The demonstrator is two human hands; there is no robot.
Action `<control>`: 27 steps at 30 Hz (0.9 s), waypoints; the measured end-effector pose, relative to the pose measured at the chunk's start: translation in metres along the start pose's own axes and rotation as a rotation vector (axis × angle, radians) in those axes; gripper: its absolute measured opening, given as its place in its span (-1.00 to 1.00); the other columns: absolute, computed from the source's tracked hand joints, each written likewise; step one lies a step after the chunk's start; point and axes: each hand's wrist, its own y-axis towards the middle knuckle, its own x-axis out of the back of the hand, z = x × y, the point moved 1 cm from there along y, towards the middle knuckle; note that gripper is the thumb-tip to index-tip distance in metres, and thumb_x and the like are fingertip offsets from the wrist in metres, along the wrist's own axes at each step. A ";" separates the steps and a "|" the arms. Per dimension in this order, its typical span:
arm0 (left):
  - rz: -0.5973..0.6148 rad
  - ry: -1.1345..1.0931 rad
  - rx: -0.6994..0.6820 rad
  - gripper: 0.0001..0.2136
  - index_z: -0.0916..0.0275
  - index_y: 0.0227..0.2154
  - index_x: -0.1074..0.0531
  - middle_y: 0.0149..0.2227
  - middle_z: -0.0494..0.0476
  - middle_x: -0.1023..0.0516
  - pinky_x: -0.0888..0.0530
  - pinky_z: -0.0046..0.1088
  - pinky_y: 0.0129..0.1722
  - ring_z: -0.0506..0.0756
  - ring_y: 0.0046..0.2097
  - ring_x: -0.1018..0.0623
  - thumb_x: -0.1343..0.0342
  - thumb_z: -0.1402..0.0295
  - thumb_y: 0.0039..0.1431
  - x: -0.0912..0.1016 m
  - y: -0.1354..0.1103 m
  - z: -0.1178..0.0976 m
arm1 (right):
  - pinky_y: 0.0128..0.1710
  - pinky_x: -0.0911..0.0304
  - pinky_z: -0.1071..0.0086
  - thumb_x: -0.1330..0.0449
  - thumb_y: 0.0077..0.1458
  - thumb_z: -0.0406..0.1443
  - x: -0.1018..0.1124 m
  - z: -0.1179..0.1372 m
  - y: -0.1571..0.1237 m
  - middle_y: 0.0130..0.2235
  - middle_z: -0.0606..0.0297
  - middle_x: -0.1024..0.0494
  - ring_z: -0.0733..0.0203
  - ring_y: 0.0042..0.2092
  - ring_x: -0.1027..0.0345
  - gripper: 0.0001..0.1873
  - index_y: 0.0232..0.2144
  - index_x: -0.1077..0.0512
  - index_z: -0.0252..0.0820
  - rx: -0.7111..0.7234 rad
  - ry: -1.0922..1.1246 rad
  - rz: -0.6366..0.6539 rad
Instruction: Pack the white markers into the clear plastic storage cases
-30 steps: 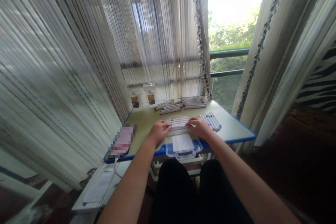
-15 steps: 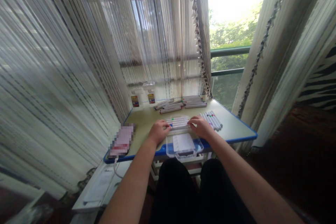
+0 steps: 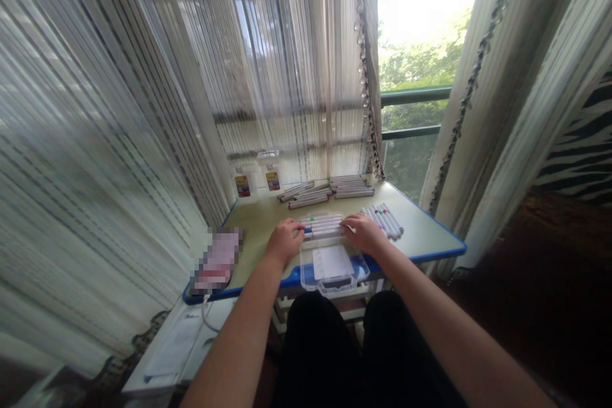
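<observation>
A clear plastic case lies opened at the table's near edge, its lid toward me with a white sheet in it. Several white markers lie side by side in the case's far half, one with a green band and one with a blue end. My left hand has its fingers closed at the blue end of the nearest marker. At the opposite end, the fingertips of my right hand are pinched on the same marker. Whether it rests fully in the case is hard to make out.
To the right lies a row of markers. More loose markers are heaped at the back, beside a stack of markers. Two clear cases stand at the back left. A phone with a cable lies on the left.
A white piece that stuck out by my right fingers no longer shows. Both hands stay at the marker's two ends, and the view has shifted slightly.
</observation>
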 end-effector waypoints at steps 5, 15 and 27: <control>0.017 0.022 0.003 -0.78 0.24 -0.40 -0.57 -0.31 0.15 -0.54 -0.43 -0.31 -0.09 0.13 -0.20 -0.50 0.00 0.48 0.02 -0.002 0.001 0.002 | -0.13 -0.29 0.27 -0.11 0.00 -0.47 0.000 0.000 0.000 -0.27 0.16 -0.59 0.11 -0.21 -0.42 -0.76 -0.34 -0.54 -0.18 0.027 0.016 -0.016; 0.019 0.042 -0.013 -0.82 0.23 -0.53 -0.56 -0.37 0.13 -0.54 -0.42 -0.33 -0.13 0.12 -0.24 -0.50 -0.04 0.46 0.00 0.001 -0.001 -0.004 | -0.19 -0.29 0.33 -0.11 0.00 -0.45 0.005 0.004 -0.001 -0.34 0.18 -0.56 0.15 -0.27 -0.41 -0.80 -0.46 -0.54 -0.18 0.035 0.042 0.016; -0.038 -0.027 0.013 -0.81 0.26 -0.45 -0.55 -0.34 0.13 -0.52 -0.44 -0.40 -0.19 0.07 -0.28 -0.50 -0.02 0.47 -0.01 0.002 0.008 -0.008 | -0.12 -0.25 0.37 -0.06 0.06 -0.38 0.018 0.005 0.000 -0.32 0.21 -0.56 0.18 -0.22 -0.40 -0.77 -0.44 -0.54 -0.15 -0.199 -0.078 -0.168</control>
